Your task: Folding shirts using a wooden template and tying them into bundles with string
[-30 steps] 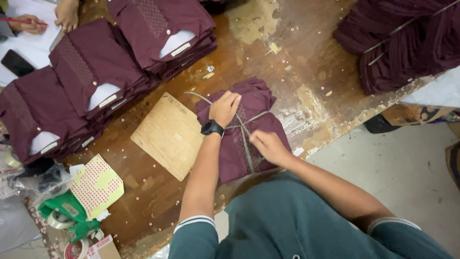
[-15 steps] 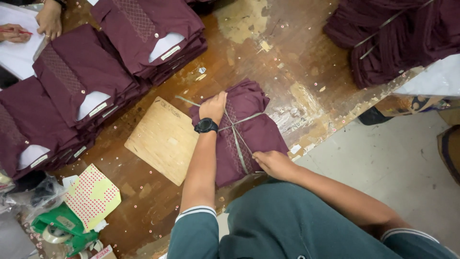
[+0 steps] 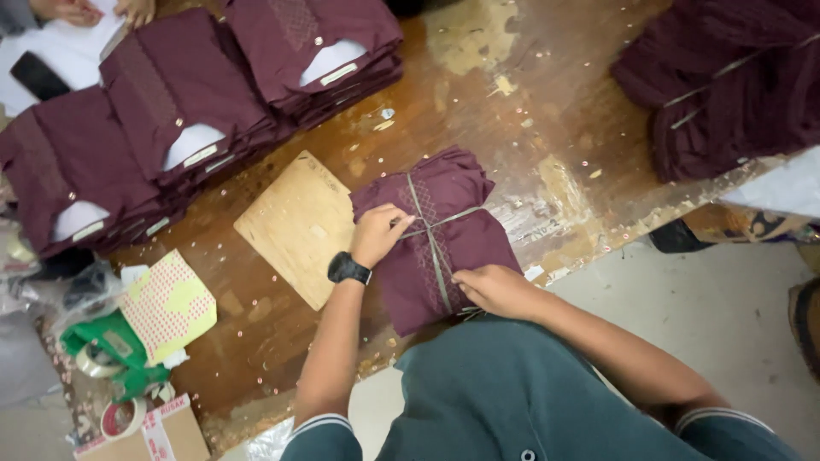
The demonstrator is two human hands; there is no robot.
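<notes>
From my head camera, the scene has slid a little since half a second ago: the maroon bundle (image 3: 440, 235) now sits lower and nearer to me, close to the near edge of the worn wooden table (image 3: 547, 102), and my left hand (image 3: 380, 232) has come down from the bundle's far-left corner to its left side, at the crossing of the grey string (image 3: 431, 248). That hand, with the black watch (image 3: 348, 268) on its wrist, is bent at the wrist and pinched shut on the string. My right hand (image 3: 495, 288) lies low on the bundle's near edge, fingers curled over the string's near end; whether it grips or only presses, I cannot tell. The hands are apart, one at each end of the lengthwise strand. Just left of the bundle lies the cardboard sheet (image 3: 295, 224). Far left, stacks of folded maroon shirts (image 3: 179, 94) stand in a row.
</notes>
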